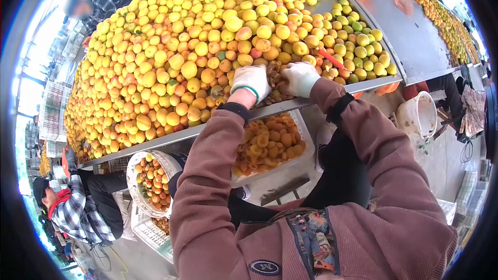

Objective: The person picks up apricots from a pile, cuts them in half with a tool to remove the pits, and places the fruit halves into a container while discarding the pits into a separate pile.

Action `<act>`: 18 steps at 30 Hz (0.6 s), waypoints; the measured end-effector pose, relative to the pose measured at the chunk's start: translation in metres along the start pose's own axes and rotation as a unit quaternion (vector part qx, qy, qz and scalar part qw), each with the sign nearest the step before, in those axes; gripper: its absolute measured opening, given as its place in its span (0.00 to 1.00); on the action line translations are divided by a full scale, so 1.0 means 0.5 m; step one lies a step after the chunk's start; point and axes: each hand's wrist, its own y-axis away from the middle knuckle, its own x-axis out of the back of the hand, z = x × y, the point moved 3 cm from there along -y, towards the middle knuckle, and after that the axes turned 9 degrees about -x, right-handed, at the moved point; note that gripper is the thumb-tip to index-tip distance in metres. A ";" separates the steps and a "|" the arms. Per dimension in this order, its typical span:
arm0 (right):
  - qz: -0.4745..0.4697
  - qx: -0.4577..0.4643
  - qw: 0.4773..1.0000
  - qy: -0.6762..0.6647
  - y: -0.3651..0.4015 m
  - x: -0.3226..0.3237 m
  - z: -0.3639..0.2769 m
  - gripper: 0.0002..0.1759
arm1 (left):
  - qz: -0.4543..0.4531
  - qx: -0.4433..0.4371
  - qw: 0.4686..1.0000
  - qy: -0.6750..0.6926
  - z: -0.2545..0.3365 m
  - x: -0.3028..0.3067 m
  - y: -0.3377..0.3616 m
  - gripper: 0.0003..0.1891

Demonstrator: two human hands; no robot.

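A big heap of yellow and orange apricots (pixel 202 49) covers the metal-edged table. At its front edge my left hand (pixel 251 81), in a white glove, is curled down beside brown, soft-looking fruit scraps (pixel 277 80). My right hand (pixel 300 79), gloved too, is closed just across the scraps from it. Whatever either hand holds is hidden by the fingers. Right of my right hand, a red, stick-like object (pixel 330 58) lies on the fruit. Under the table edge sits a white crate (pixel 308 142) filled with orange apricot halves (pixel 270 142).
A white bucket (pixel 133 179) of apricots stands left of my legs, above a white slatted basket (pixel 150 236). Another person (pixel 78 210) sits at far left. The metal table rim (pixel 181 134) runs before me. A white bucket (pixel 419 114) stands at right.
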 end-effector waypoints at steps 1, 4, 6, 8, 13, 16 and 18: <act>-0.007 -0.010 0.999 -0.034 -0.002 0.001 0.003 0.22 | -0.010 0.019 1.000 0.023 -0.003 0.003 0.005 0.19; -0.029 -0.040 0.991 -0.127 -0.007 -0.009 0.010 0.24 | -0.002 0.023 0.999 0.041 -0.001 0.009 0.013 0.20; -0.012 -0.026 0.986 -0.167 -0.003 -0.008 0.007 0.24 | 0.027 0.050 0.994 0.090 -0.014 0.007 0.013 0.21; 0.006 -0.014 0.978 -0.206 0.003 0.004 -0.001 0.24 | 0.089 0.089 0.979 0.160 -0.031 0.036 0.025 0.20; 0.076 -0.133 0.764 -0.627 -0.056 0.025 0.029 0.24 | 0.290 0.178 0.819 0.462 -0.138 0.064 0.029 0.32; 0.067 -0.165 0.836 -0.519 -0.047 0.002 0.064 0.23 | 0.191 0.124 0.914 0.335 -0.118 0.060 0.059 0.29; 0.074 -0.112 0.941 -0.312 -0.026 0.008 0.037 0.21 | 0.061 0.105 0.955 0.272 -0.091 0.041 0.086 0.26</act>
